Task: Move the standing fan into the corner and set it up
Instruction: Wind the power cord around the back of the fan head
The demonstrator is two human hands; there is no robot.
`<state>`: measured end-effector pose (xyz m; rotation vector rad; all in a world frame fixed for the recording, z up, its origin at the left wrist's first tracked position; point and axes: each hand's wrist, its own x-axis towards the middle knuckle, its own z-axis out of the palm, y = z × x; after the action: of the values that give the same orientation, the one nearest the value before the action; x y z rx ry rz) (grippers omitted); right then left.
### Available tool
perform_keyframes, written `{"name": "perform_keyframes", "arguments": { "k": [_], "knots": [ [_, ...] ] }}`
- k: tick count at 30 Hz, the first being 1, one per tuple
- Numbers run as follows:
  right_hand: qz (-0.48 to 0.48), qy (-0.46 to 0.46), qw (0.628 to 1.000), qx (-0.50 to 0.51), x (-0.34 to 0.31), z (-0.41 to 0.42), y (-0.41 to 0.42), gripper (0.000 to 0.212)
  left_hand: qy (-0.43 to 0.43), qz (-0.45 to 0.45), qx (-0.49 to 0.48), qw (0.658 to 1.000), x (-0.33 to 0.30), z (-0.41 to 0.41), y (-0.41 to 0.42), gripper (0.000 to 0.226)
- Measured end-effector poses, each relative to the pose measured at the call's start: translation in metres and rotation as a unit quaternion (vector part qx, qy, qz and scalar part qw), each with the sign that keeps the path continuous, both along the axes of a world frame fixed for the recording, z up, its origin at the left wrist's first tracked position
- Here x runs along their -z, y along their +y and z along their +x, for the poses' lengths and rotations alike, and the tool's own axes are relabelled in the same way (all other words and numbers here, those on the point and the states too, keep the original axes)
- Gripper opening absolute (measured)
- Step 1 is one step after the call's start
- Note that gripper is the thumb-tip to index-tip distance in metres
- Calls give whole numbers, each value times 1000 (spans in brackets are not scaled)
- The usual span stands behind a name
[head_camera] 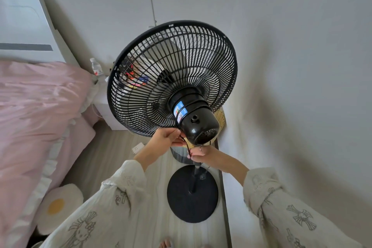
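Patterned sleeves reach forward from the bottom of the view, and both hands meet just under the black motor housing (198,125) of the standing fan (173,78), which stands directly ahead of the person, close against the right-hand wall (291,86) and near the room's corner. Its round base (192,194) sits on the floor (112,147) almost straight below the hands, so the fan's long axis, the pole (194,179), runs steeply up from base to head, with the grille tilted up and away. A thin dark cord (188,148) is wrapped round the housing and hangs down its near side. The left hand (167,140) pinches this cord at the lower left edge of the housing; the right hand (203,153), a little lower and nearer the pole, grips the same cord or the pole top, though which is hard to tell. Both lie about equally close, the left higher. The coming move looks like freeing the cord, which would call for leading it round the housing rather than pulling downward, lest the head tip. A pink bed (36,110) lies well apart to the left, and a power strip (137,148) rests on the floor between bed and fan.
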<state>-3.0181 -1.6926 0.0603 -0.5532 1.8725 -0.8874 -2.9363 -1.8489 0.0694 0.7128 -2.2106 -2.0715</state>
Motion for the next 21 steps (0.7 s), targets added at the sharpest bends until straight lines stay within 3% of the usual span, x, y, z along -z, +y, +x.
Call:
{"name": "perform_keyframes", "arguments": {
  "k": [4,10,17,21],
  "knots": [
    [40,76,995,-40,16,-3,2,29,-6,-2,-13,1000,-1,1,5,30],
    [84,103,990,-38,9,-32,30,45,-14,-45,-39,998,-2,6,2,26],
    [56,117,990,52,-13,-62,34,26,-32,-129,-102,986,-6,-2,11,22],
    [35,119,986,114,-31,-81,34,29,-36,-164,-122,978,-14,1,8,10]
  ]
}}
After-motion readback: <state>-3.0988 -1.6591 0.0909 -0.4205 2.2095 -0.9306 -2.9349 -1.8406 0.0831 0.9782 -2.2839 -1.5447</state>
